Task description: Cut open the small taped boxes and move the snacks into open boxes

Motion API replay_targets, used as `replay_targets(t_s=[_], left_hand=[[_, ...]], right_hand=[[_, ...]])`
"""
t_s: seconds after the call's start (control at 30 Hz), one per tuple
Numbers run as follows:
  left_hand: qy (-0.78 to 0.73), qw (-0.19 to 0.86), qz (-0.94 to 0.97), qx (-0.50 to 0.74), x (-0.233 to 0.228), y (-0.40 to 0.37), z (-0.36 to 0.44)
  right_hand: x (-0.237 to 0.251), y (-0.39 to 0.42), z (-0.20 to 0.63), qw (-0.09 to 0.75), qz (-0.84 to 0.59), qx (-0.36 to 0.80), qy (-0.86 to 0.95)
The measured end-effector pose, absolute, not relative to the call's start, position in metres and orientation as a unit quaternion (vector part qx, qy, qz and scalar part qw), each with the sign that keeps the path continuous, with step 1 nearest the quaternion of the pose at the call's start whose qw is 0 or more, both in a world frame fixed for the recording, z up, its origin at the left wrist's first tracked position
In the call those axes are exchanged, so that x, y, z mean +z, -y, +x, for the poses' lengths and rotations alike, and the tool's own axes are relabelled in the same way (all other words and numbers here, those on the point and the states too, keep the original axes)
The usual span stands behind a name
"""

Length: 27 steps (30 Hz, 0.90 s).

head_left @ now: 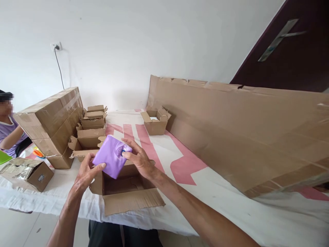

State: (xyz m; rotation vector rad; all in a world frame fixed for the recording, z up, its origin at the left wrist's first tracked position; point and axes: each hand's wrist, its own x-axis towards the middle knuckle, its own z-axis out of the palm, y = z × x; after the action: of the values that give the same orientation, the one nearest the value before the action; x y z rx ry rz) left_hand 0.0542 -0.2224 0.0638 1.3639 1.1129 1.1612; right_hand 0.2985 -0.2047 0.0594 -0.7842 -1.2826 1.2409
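A flat purple packet [109,156] with a darker printed emblem is held up, tilted, between both hands. My left hand [87,169] grips its lower left side, thumb on the front face and fingers behind. At its right edge my right hand [138,157] pinches it near the emblem. Directly below is an open cardboard box [133,202], flaps folded outward; the part of its inside that shows is bare, while the packet and my right hand hide the rest.
Several open cardboard boxes [91,132] stand in a row beside stacked closed cartons [52,120]. A taped box [42,176] sits at left, near orange-handled scissors [38,152]. Another open box [155,128] stands by a large cardboard sheet [231,137]. A person [11,133] is at far left.
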Motion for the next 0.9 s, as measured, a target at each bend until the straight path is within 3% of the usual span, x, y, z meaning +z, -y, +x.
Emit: replay_targets(t_s=[0.23, 0.57, 0.73, 0.9], left_hand=[[-0.398, 0.544, 0.591, 0.444, 0.081, 0.21, 0.057], [-0.381, 0.447, 0.487, 0.646, 0.055, 0.194, 0.063], [-0.338, 0.428, 0.567, 0.617, 0.059, 0.192, 0.068], [-0.363, 0.449, 0.601, 0.552, 0.058, 0.175, 0.055]], right_hand=[[0.081, 0.178, 0.302, 0.456, -0.309, 0.545, 0.632], [0.047, 0.184, 0.308, 0.484, -0.32, 0.553, 0.598], [0.051, 0.173, 0.293, 0.539, -0.317, 0.501, 0.598], [0.04, 0.144, 0.286, 0.545, -0.312, 0.521, 0.578]])
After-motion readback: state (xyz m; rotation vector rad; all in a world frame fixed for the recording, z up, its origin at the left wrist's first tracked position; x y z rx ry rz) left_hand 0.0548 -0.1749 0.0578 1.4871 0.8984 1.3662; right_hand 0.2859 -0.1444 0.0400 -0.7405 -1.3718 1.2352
